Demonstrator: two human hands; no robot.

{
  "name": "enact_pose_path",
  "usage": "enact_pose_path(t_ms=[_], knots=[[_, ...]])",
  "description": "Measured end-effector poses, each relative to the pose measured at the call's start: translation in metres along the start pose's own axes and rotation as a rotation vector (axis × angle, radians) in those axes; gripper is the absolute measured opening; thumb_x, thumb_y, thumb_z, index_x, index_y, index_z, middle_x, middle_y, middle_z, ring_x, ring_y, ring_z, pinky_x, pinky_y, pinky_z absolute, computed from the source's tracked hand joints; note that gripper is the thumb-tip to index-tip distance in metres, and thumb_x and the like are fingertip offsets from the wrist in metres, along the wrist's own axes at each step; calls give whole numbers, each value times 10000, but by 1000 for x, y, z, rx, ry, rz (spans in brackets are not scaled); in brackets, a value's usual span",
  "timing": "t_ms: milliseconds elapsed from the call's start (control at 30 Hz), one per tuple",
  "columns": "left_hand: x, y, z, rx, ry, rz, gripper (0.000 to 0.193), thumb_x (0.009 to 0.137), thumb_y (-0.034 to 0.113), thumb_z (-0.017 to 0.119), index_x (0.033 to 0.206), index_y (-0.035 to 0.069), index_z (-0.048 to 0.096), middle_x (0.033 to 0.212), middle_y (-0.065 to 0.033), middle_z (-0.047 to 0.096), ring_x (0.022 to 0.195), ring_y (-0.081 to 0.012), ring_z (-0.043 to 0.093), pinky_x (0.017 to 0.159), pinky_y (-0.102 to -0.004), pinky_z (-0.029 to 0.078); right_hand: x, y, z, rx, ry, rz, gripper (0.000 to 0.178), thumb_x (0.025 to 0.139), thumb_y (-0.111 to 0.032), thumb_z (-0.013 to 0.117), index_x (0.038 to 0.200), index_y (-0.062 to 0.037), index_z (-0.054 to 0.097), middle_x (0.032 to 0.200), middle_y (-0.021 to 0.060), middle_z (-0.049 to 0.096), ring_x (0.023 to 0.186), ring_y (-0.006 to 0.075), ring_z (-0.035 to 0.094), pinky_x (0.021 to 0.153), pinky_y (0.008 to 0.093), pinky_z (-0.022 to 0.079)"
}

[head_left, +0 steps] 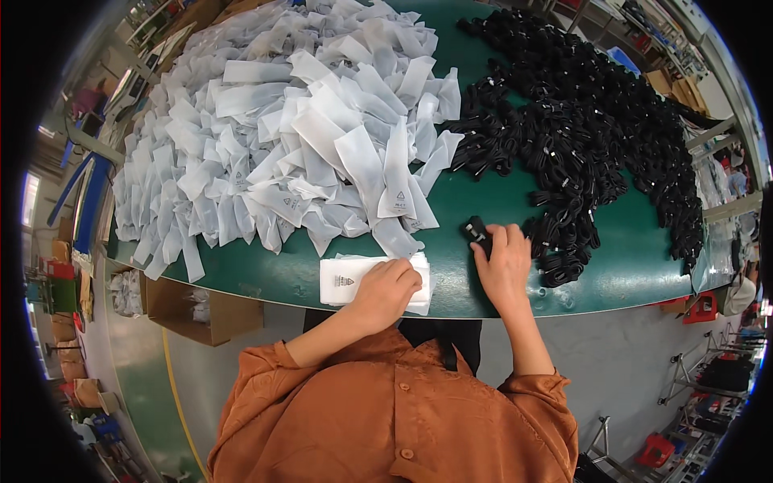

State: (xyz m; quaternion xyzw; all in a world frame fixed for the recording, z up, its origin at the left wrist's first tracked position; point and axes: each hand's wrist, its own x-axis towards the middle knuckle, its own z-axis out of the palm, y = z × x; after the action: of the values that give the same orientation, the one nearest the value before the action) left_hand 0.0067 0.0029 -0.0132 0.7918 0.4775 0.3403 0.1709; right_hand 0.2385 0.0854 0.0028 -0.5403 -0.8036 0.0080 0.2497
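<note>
A stack of flat, frosted white plastic bags (338,282) lies at the table's near edge, in front of my body. My left hand (388,291) rests over its right part with the fingers bent and pressed together, pinching the top bag at its right end. To the right, just above the table, my right hand (506,264) is closed on a coiled black cable (475,231), which pokes out past the fingertips. Part of the cable is hidden behind those fingers.
A large heap of white bags, filled or puffed (266,137), covers the table's left and far side. Many coiled black cables (580,153) are piled on the right of the green table (467,193). Below the left edge stands an open cardboard box (201,322).
</note>
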Motion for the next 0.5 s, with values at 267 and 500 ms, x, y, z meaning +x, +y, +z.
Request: enact_pose_path(t_ms=[267, 500], knots=[[0, 2, -9, -257, -15, -235, 101, 858, 5, 673, 913, 33, 593, 854, -99, 561, 724, -258, 573, 653, -349, 463, -44, -42, -24, 324, -98, 9, 413, 804, -143, 808, 1174, -93, 630, 963, 119, 580, 739, 309, 646, 577, 386, 523], [1, 2, -13, -345, -12, -244, 103, 885, -25, 642, 950, 13, 572, 927, -104, 584, 753, -234, 578, 674, -314, 477, -52, -45, -29, 290, -194, -154, 438, 774, -137, 812, 1195, -150, 692, 952, 84, 544, 719, 245, 622, 572, 361, 524]])
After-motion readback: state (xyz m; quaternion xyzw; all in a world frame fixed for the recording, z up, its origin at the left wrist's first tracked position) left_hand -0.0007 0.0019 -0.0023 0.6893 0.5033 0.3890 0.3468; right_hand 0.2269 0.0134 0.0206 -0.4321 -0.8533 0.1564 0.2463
